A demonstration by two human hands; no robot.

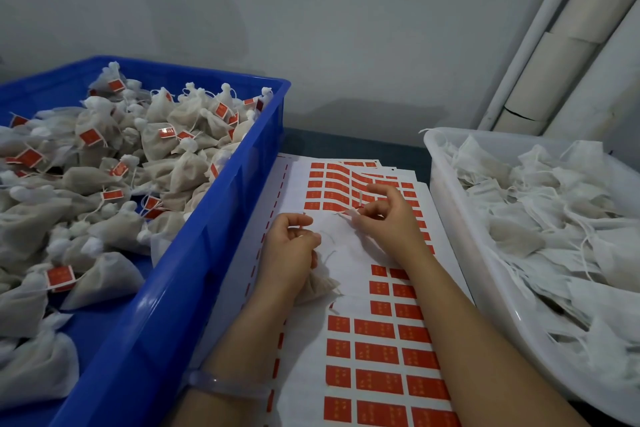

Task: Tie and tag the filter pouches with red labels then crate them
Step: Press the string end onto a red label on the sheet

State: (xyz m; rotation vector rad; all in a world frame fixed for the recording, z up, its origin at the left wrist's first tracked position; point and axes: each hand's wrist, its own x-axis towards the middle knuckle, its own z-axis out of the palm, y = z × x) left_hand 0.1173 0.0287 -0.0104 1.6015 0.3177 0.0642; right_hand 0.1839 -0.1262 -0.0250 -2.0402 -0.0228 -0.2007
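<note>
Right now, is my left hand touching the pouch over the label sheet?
Touching. The head view shows the pouch tucked under the left hand, with its gathered top running up into that hand's grip.

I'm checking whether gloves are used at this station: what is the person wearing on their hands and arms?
No gloves and no sleeves are in view: the left hand and right hand are bare, as are both forearms. The left wrist carries a pale, translucent bangle. No watch shows.
</note>
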